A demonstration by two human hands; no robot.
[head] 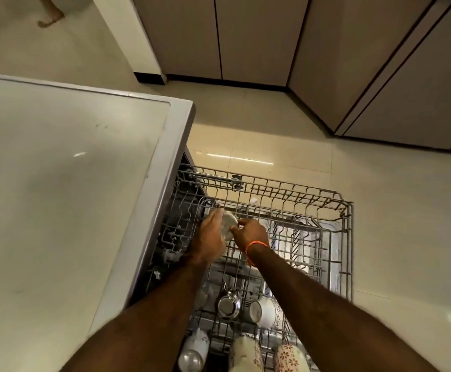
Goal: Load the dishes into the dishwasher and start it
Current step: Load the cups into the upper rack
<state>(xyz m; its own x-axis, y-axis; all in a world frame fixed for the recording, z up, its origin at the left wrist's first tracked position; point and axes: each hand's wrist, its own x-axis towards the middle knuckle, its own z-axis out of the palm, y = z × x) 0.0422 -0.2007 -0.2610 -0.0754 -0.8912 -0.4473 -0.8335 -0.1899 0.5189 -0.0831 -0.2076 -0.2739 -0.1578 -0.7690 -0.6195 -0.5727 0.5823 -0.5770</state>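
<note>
Here, from the left, the pale worktop (58,170) covers the dishwasher body, and the upper rack (286,208) is pulled out over the floor to its right. At the rack's far left corner both hands meet on a small steel dish (229,224), round and shiny, standing on edge among the wire tines. The left hand (209,237) lies against the dish's left side with fingers fairly straight, steadying rather than clutching; the right hand (251,232), with an orange band (255,247) at the wrist, has its fingertips curled onto the dish's right rim in a pinch. The dish looks thin, stiff and light, so weight is likely no trouble, but polished metal, possibly wet, may slip; the rim is probably the surest place to hold, thumb and fingers on opposite edges, while it is eased between the tines so that it leans rather than rolls. It should stand a knock, though it could clatter or tip out of its slot if let go too soon. Nearer the camera, in the same rack, lie a steel cup (228,306), a white mug (266,311) on its side, a glass bottle (193,353) and two patterned cups (290,357); those ceramic and glass pieces are presumably the fragile ones and want gentler setting. The right part of the rack shows only bare wires.
</note>
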